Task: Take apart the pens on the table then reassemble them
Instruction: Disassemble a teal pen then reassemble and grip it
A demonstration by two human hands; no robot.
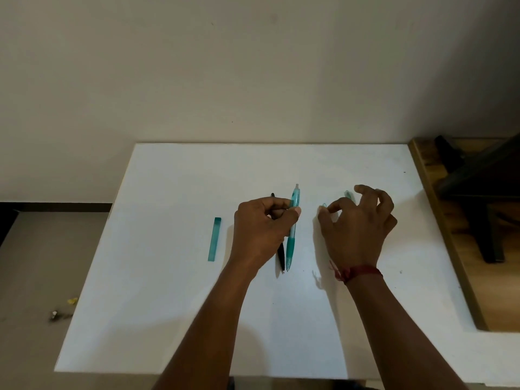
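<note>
Head view: left hand (261, 232) pinches translucent teal plastic click pen (290, 249), low over white table (168, 305), long axis pointing away from person; thin black pen (280, 257) just beside. Right hand (357, 229), apart, curls over small teal pen part (349, 194); grip unclear.

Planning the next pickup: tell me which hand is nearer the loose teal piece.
Left. The left hand is just right of the teal piece; the right hand lies much farther right.
</note>
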